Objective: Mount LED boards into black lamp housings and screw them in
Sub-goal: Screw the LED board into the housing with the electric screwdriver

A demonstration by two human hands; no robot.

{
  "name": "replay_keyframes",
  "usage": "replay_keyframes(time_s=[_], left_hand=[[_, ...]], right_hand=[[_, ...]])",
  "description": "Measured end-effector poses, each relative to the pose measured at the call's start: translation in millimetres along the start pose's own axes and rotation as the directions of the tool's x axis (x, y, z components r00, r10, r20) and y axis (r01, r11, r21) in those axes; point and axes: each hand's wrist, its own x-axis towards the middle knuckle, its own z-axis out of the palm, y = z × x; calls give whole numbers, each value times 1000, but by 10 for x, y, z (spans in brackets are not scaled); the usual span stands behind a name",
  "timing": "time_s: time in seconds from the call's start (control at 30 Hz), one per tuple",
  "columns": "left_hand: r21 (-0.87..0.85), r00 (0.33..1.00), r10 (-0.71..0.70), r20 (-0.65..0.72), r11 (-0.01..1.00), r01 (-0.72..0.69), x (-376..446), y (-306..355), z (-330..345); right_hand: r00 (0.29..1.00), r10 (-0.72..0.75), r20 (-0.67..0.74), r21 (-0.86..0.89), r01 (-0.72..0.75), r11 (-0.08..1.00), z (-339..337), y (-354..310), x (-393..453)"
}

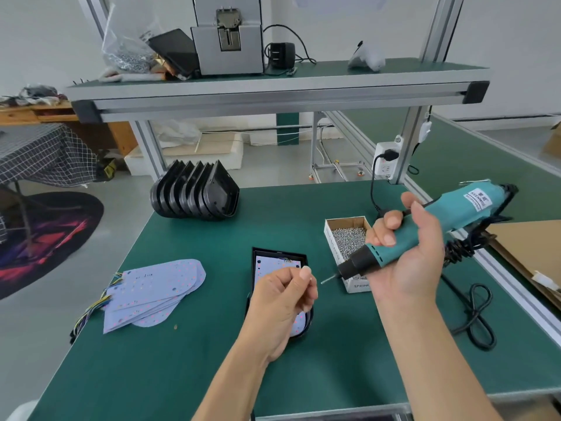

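A black lamp housing (274, 256) lies on the green table with a pale LED board (270, 267) inside it. My left hand (282, 299) hovers over it, thumb and fingers pinched together as if on a small screw too tiny to make out. My right hand (406, 253) grips a teal electric screwdriver (437, 223), held tilted with its bit (329, 279) pointing left toward my left fingertips. A fan of several loose LED boards (158, 290) with coloured wires lies at the left. Several empty black housings (194, 191) stand stacked at the back.
An open cardboard box of small screws (346, 241) sits right of the housing. The screwdriver's black cable (473, 314) loops on the table at the right, leading to a wall socket (387, 161). A shelf (273, 92) spans overhead. Cardboard (528, 247) lies at the far right.
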Motion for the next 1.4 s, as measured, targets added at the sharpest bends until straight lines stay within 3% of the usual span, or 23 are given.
replay_keyframes(time_s=[0.47,0.6,0.7,0.83,1.07,1.13,1.2,1.27,1.4], left_hand=[[26,986,56,-157,998,-52,-169,-22,93],[128,971,127,-205,986,-102,-198,-51,112],[273,938,222,-265,951,-148,-218,-129,144],[330,903,303,-306,923,-198,-233,-217,172],[415,930,285,-233,894,-170,-234,-173,28],[470,878,389,-280,853,-228,-276,-130,-89],[506,770,502,-394,818,-274,-309,-76,-266],[567,728,466,-503,813,-129,-304,-27,-445],[718,856,248,-454,670,187,-224,-76,-614]], right_hand=[[994,-103,34,-71,105,992,121,135,-149],[991,-133,23,-94,135,986,137,136,-181],[986,-165,-25,-107,162,981,154,151,-221],[980,-138,-142,-76,129,989,159,183,-257],[978,-57,-202,-32,51,998,95,226,-240],[978,-63,-196,-42,56,998,71,269,-222],[980,-96,-174,-86,82,993,30,330,-206],[981,-123,-148,-144,102,984,-21,414,-212],[985,-147,-86,-242,122,962,-104,646,-262]])
